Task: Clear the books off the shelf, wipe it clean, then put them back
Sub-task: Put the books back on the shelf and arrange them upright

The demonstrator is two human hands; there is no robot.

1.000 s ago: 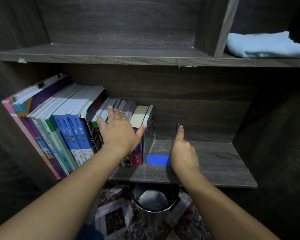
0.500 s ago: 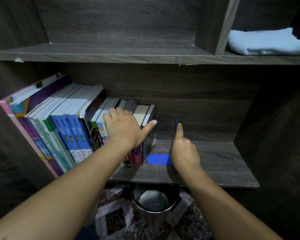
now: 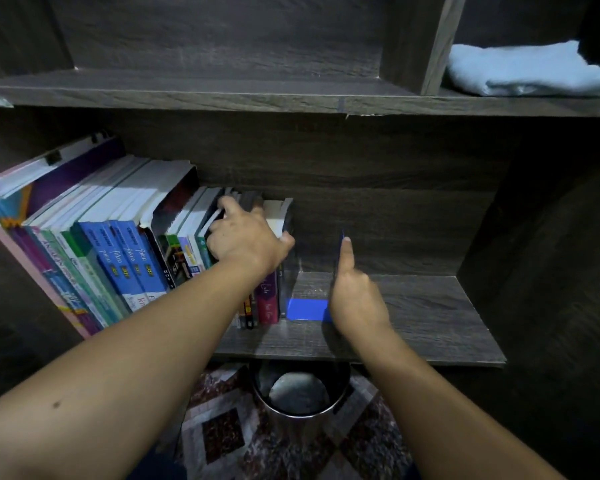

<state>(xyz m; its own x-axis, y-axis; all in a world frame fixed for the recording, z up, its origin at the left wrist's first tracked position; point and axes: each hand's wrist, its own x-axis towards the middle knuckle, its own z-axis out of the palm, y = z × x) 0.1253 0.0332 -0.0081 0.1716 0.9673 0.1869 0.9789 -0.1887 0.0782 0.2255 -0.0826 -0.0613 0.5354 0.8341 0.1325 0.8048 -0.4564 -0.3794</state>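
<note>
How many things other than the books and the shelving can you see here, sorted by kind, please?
Blue bookend: 1
Light blue cloth: 1
Metal bin: 1
Patterned rug: 1
Total: 4

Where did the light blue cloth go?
In the head view, the light blue cloth lies folded at the top right, on the upper shelf, just to the right of the upright divider.
</note>
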